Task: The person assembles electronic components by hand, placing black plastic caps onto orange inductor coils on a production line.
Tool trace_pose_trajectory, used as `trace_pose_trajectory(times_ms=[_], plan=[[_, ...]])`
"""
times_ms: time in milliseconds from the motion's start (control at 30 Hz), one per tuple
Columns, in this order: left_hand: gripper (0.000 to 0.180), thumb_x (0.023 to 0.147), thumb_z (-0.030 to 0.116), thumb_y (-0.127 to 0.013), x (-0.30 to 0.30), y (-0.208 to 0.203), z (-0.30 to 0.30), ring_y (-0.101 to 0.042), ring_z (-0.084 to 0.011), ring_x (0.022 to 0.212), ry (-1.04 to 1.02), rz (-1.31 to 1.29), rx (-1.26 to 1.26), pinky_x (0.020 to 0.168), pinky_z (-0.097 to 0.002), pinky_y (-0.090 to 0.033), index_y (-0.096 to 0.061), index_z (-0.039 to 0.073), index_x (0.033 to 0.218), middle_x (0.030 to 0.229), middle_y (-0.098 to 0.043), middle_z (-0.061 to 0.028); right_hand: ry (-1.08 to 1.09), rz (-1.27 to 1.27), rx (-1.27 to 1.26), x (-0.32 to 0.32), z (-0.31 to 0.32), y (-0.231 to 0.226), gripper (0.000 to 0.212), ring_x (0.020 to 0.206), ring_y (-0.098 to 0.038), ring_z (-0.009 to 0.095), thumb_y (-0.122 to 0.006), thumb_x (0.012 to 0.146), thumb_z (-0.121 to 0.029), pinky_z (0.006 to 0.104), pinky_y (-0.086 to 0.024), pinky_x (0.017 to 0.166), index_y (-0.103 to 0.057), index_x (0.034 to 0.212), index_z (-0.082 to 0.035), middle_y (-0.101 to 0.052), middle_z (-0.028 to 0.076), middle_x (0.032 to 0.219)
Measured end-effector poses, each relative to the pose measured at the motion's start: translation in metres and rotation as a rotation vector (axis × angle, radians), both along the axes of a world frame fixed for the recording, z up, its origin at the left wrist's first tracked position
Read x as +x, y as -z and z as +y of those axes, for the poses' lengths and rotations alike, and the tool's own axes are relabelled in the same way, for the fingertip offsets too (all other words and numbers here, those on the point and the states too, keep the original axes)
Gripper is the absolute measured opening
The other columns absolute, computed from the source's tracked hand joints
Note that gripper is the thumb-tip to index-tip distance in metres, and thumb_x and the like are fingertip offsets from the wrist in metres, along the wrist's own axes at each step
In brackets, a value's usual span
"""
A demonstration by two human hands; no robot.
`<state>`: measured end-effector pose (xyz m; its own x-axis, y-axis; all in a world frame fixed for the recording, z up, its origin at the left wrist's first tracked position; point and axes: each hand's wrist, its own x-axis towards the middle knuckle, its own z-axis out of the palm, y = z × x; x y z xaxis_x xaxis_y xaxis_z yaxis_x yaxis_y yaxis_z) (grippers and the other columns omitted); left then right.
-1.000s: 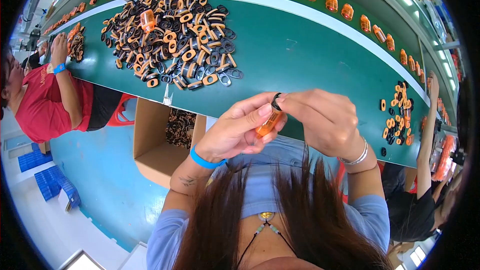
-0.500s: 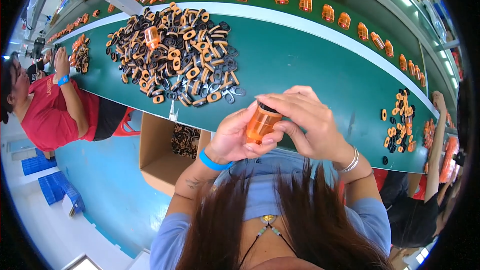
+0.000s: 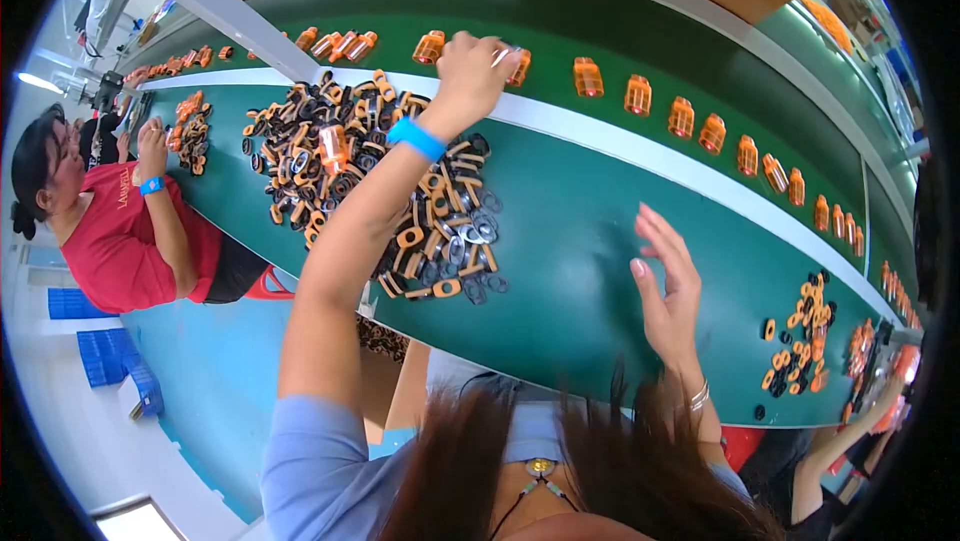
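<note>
My left hand (image 3: 468, 81) reaches far over the table to the back strip, blurred by motion. Its fingers are by a see-through orange bottle-shaped part (image 3: 518, 67), which they partly cover. Whether they grip anything is hidden. Another such orange part (image 3: 429, 47) lies just left of the hand. Under my left forearm spreads a large pile of orange-and-black oval rings (image 3: 440, 231), with one orange bottle-shaped part (image 3: 333, 149) resting on top. My right hand (image 3: 668, 291) hovers above the green table (image 3: 560, 271), fingers apart and nothing in them.
More orange parts (image 3: 638, 96) line the back strip, behind a white rail (image 3: 600, 146). A smaller ring pile (image 3: 800, 331) sits at the right. A person in a red shirt (image 3: 130, 231) works at the left; an open cardboard box (image 3: 385, 371) stands below the table edge.
Both hands have parted. My left hand has gone forward and left to the back strip; my right has moved right and opened. The capped orange part they held together no longer shows between them.
</note>
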<state>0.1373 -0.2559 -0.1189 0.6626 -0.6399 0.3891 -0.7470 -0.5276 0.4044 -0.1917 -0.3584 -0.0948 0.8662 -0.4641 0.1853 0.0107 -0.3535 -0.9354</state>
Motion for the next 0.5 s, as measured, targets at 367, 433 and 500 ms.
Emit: trace_pose_trajectory(times_ms=[367,433,500], plan=[[0.020,0.091,0.026,-0.053,0.108,0.046,-0.003,-0.058,-0.0337,0.084,-0.042,-0.490,0.387,0.074,-0.0452,-0.046,-0.066,0.014,0.099,0.095,-0.066,-0.0121,-0.016,0.125,-0.083,-0.001,-0.007,0.009,0.024,0.105,-0.060,0.022,-0.057,0.087,-0.004,0.0332,-0.046,0.091,-0.065,0.110,0.000,-0.059,0.015,0.124],[0.021,0.091,0.026,-0.053,0.107,0.050,0.008,-0.059,-0.0350,0.084,-0.030,-0.381,0.383,0.073,-0.0461,-0.047,-0.066,0.011,0.099,0.097,-0.066,-0.0130,-0.027,0.148,-0.081,0.000,-0.006,0.006,0.024,0.105,-0.060,0.023,-0.057,0.087,-0.003,0.0333,-0.046,0.091,-0.065,0.110,0.000,-0.060,0.015,0.123],[0.028,0.091,0.027,-0.055,0.081,0.019,0.004,-0.061,-0.0381,0.085,-0.032,-0.038,0.392,0.076,-0.0469,-0.048,-0.063,0.006,0.108,0.098,-0.066,-0.0149,-0.029,0.181,-0.080,-0.004,-0.005,0.006,0.024,0.104,-0.061,0.023,-0.056,0.088,-0.002,0.0334,-0.046,0.091,-0.065,0.110,-0.001,-0.060,0.015,0.121]])
